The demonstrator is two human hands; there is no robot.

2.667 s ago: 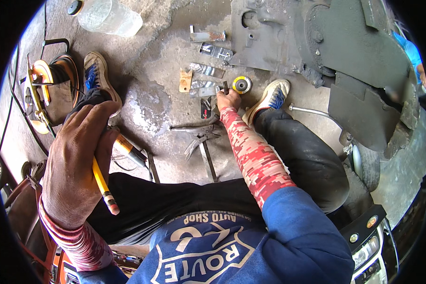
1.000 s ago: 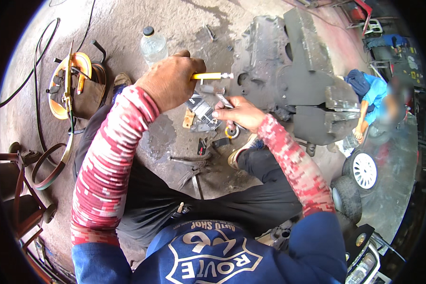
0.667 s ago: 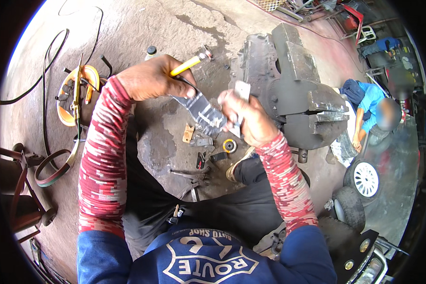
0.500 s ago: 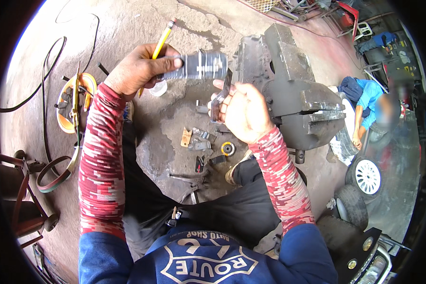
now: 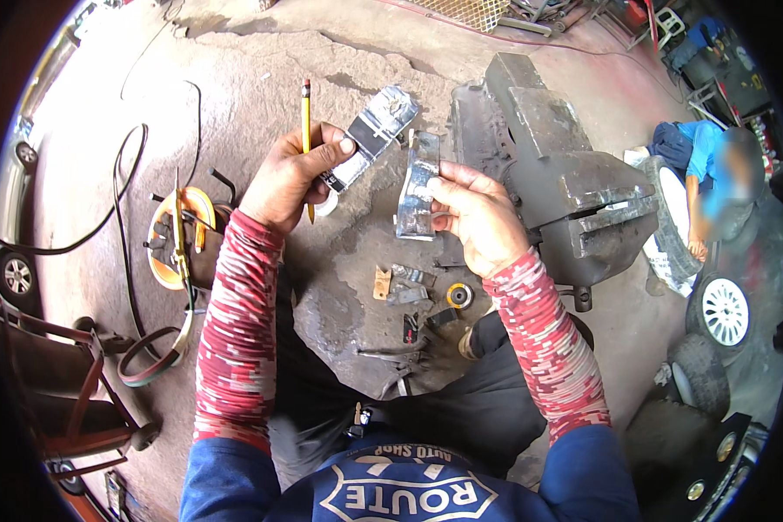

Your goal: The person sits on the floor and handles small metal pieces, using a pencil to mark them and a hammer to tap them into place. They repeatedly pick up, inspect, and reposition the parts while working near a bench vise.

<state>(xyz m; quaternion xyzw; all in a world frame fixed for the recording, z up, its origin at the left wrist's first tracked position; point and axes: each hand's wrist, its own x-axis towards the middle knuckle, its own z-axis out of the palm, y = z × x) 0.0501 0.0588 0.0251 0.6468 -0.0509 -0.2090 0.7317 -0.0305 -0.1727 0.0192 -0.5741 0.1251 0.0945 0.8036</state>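
My left hand (image 5: pixel 297 172) is closed around a yellow pencil (image 5: pixel 306 122) and the lower end of a flat metal piece (image 5: pixel 370 139) with black and silvery patches. The pencil stands nearly upright, eraser end up. In my right hand (image 5: pixel 478 209) a bent metal bracket (image 5: pixel 418 187) is pinched between thumb and fingers, its worn face showing. The two metal pieces are close together, tilted differently; I cannot tell whether their edges touch. Just right of my right hand stands a large dark bench vise (image 5: pixel 574 200), its jaws nearly together.
Small metal plates (image 5: pixel 409 291), a yellow-rimmed disc (image 5: pixel 459 296) and a dark bar lie on the floor between my feet. At left are an orange-rimmed round container (image 5: pixel 202 204), hoses and a red-framed cart (image 5: pixel 87 383). A person in blue (image 5: pixel 705 165) sits at right by wheels (image 5: pixel 724 311).
My left hand has tilted its metal piece up from level to diagonal, and the pencil is more upright. My right hand has turned its bracket so the broad face shows.
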